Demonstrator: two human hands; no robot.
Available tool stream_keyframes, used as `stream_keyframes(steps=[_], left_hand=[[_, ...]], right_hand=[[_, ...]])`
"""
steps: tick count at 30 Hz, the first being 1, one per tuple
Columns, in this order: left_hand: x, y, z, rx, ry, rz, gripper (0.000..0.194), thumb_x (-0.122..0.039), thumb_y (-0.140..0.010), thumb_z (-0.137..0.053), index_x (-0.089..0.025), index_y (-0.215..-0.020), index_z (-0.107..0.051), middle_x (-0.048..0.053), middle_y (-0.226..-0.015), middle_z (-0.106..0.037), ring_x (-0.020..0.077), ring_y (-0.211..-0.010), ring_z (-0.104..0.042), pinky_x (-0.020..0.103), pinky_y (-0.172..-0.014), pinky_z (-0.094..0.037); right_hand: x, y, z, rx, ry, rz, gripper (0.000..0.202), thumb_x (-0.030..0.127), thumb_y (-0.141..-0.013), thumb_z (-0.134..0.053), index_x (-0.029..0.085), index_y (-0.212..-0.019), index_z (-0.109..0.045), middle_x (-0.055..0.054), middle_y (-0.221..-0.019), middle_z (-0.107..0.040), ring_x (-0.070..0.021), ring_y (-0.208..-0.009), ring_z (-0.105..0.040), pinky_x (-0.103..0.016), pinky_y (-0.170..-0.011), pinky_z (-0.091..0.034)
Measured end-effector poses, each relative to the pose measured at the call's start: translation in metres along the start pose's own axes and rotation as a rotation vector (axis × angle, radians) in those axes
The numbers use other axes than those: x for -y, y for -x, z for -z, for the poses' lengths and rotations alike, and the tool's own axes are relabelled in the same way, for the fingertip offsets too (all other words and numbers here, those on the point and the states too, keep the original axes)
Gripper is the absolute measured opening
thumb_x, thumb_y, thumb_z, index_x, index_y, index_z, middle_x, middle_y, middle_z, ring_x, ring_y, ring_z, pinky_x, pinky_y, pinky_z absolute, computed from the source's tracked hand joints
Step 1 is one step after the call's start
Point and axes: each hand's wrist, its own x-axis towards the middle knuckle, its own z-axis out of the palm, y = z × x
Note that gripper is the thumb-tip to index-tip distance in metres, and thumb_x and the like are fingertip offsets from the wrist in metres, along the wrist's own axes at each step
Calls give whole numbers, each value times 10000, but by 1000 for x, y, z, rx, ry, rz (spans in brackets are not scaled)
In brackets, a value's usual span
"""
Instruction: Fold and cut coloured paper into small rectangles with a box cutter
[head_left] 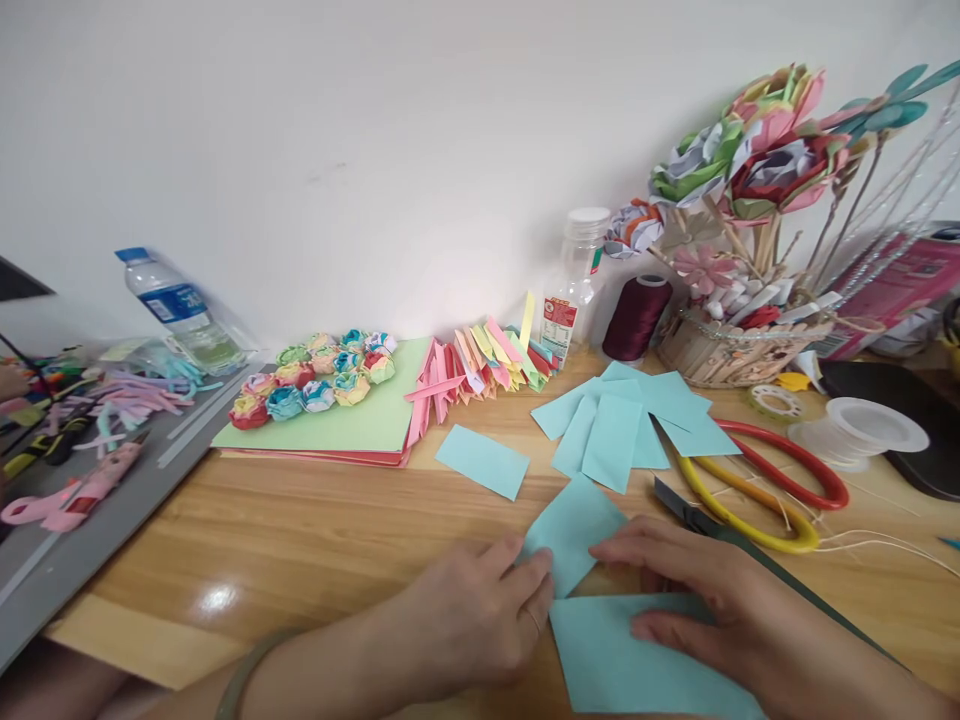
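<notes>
A light-blue piece of paper (576,525) lies at an angle on the wooden table. My left hand (491,610) has its fingers curled over this paper's left edge, gripping it. At the paper's right corner, my right hand (682,580) touches with its fingertips, thumb and fingers apart. Under the right thumb lies a larger light-blue sheet (615,665). Beyond the hands are a loose blue paper rectangle (482,461) and an overlapping pile of blue paper pieces (611,440). Scissors with red and yellow handles (739,500) and a dark-bladed cutter (686,510) lie beside my right hand.
Folded paper flowers (315,385) sit on green paper (300,440), beside colourful folded strips (480,365). A glass bottle (574,290), maroon thread spool (637,318) and flower basket (742,350) stand behind. At left are a water bottle (176,310) and a pink glue gun (82,490).
</notes>
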Motion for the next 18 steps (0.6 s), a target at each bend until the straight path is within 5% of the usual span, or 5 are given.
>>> stream_keyframes(steps=[5,12,15,18], left_hand=[[7,-2,0,-212,234,190,169,-57,-824,-458,-161,-849,-588,24,-836,-711,139,-759,-669,218,-660,-529],[21,-9,7,-195,1120,1013,113,-254,-835,-492,-177,-819,-572,-8,-676,-636,108,-621,-611,198,-593,-499],[25,-14,9,-214,1484,1176,204,-370,-781,-583,-169,-779,-551,-20,-632,-593,106,-597,-594,205,-584,-496],[25,-16,8,-236,1658,1212,305,-443,-725,-658,-164,-784,-549,-21,-613,-585,106,-582,-585,199,-552,-477]], right_hand=[[13,-3,8,226,-197,-66,212,267,-781,-620,289,-988,-660,9,-980,-688,-157,-882,-644,-234,-741,-539],[6,-2,-1,209,28,73,245,202,-885,-440,286,-1010,-633,-4,-929,-663,-138,-839,-631,-249,-730,-514],[-4,0,-8,-7,110,39,202,311,-873,-482,278,-1019,-617,-38,-1025,-651,-190,-944,-616,-327,-795,-513],[-10,-1,-12,-293,-49,-186,401,461,-826,-532,237,-1158,-517,-113,-1148,-608,-247,-1020,-593,-403,-812,-515]])
